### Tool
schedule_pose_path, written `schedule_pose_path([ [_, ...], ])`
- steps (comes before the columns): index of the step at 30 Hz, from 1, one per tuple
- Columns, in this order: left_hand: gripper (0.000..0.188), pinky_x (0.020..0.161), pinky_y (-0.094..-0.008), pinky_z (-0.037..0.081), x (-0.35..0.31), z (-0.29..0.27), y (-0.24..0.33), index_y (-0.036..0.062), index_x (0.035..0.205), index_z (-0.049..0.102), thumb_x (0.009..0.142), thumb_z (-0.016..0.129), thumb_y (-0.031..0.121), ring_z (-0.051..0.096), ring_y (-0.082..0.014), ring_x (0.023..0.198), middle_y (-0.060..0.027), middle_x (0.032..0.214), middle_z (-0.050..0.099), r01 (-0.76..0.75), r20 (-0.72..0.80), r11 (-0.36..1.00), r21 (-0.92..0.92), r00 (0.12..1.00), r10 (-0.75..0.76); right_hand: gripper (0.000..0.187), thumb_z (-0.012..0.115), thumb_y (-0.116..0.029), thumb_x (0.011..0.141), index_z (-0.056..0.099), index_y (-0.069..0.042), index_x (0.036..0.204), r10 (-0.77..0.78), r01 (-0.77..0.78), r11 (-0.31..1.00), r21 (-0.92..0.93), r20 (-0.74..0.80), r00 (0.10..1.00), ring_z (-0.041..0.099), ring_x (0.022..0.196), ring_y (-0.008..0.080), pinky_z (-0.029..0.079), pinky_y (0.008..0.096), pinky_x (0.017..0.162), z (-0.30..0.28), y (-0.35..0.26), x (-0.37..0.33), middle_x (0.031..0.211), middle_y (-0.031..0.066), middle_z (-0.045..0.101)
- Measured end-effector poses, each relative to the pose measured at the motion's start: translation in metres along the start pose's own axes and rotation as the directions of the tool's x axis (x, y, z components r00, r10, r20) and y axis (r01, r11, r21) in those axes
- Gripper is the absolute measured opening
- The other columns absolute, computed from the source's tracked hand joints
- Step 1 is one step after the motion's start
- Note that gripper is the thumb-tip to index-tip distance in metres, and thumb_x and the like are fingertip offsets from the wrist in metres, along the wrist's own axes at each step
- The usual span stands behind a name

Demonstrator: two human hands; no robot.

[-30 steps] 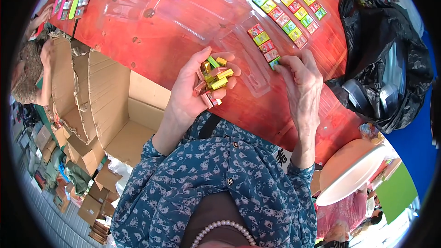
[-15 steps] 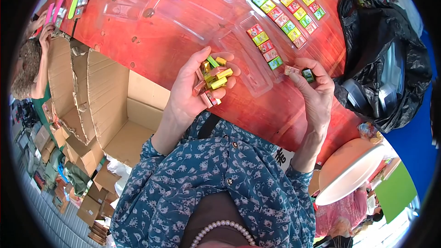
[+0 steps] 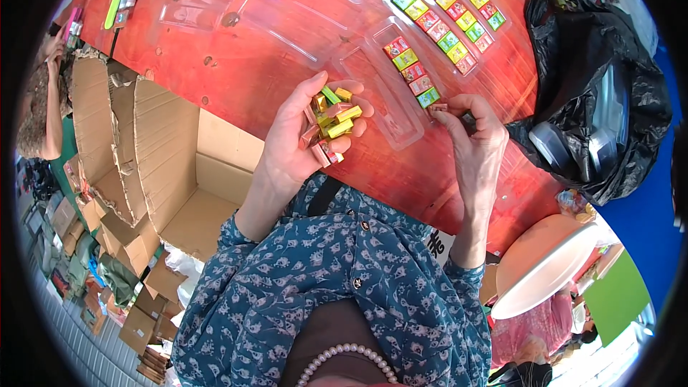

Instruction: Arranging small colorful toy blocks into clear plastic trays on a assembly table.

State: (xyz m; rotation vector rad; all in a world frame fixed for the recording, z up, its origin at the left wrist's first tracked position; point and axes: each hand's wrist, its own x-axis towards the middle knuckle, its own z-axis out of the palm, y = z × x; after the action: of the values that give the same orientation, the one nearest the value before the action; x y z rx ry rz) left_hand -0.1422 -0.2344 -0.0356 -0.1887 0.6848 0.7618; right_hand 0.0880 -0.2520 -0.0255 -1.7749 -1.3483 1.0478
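In my left hand (image 3: 290, 129), palm up with fingers curled, lies a heap of small wrapped candy blocks (image 3: 335, 123), yellow, green and reddish-brown. My right hand (image 3: 474, 129) pinches a pinkish-red candy block (image 3: 438, 107) at the near end of a row of candies (image 3: 410, 72). That row sits in one channel of a clear plastic tray (image 3: 401, 132); the other channel beside it holds none. Whether the pinched block touches the tray floor is hidden by my fingers. The curled fingers of the right hand hide whatever else is inside them.
A second clear tray (image 3: 481, 56) with filled rows lies beyond. More clear trays (image 3: 287, 25) lie on the red table (image 3: 186, 75). At right stands a black bag (image 3: 573, 50), with a pale basin (image 3: 545, 265) below it. Left are a cardboard box (image 3: 168, 150) and another person's arm (image 3: 54, 111).
My right hand has moved left and slightly in, bringing the pinkish block to the end of the row. The dark green block seen in its fingers is now hidden. The left hand holds still.
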Motion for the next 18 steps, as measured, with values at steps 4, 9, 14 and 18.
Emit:
schedule_pose_path([
  [4, 0.045, 0.045, -0.0239, 0.045, -0.002, 0.001, 0.001, -0.0012, 0.107, 0.058, 0.094, 0.042, 0.039, 0.059, -0.0222, 0.072, -0.0206, 0.093, 0.062, 0.005, 0.008, 1.0, -0.004, 1.0, -0.005, 0.015, 0.067, 0.0, 0.074, 0.061, 0.0, 0.088, -0.142, 0.135, 0.968, -0.211, -0.017, 0.99, 0.06, 0.065, 0.0214, 0.046, 0.0288, 0.059, 0.002, -0.004, -0.002, 0.073, 0.0114, 0.058],
  [9, 0.046, 0.044, -0.0237, 0.045, -0.006, 0.002, 0.004, -0.0012, 0.107, 0.058, 0.094, 0.042, 0.039, 0.059, -0.0222, 0.072, -0.0205, 0.092, 0.061, 0.005, 0.014, 1.0, 0.002, 1.0, -0.005, 0.011, 0.064, 0.0, 0.075, 0.062, 0.0, 0.086, -0.19, 0.185, 0.954, -0.236, -0.002, 0.982, 0.059, 0.064, 0.0258, 0.045, 0.0316, 0.057, 0.001, -0.009, 0.001, 0.073, 0.0123, 0.056],
  [14, 0.046, 0.044, -0.0235, 0.045, -0.009, 0.003, 0.002, -0.0011, 0.107, 0.058, 0.093, 0.042, 0.04, 0.059, -0.022, 0.071, -0.0203, 0.091, 0.061, 0.018, 0.024, 1.0, -0.015, 1.0, -0.018, 0.031, 0.055, 0.01, 0.07, 0.061, -0.003, 0.098, -0.359, 0.358, 0.883, -0.302, 0.057, 0.932, 0.057, 0.077, 0.0325, 0.047, 0.0371, 0.065, 0.006, -0.038, 0.024, 0.084, 0.0149, 0.056],
  [18, 0.046, 0.043, -0.0236, 0.045, -0.011, 0.004, 0.001, -0.0007, 0.107, 0.057, 0.093, 0.042, 0.04, 0.059, -0.0218, 0.071, -0.0202, 0.091, 0.061, 0.015, 0.015, 1.0, -0.009, 1.0, -0.015, 0.048, 0.05, 0.013, 0.064, 0.059, -0.005, 0.107, -0.505, 0.584, 0.723, -0.368, 0.295, 0.811, 0.05, 0.088, 0.0354, 0.046, 0.0416, 0.071, 0.02, -0.044, 0.05, 0.091, 0.0178, 0.05],
])
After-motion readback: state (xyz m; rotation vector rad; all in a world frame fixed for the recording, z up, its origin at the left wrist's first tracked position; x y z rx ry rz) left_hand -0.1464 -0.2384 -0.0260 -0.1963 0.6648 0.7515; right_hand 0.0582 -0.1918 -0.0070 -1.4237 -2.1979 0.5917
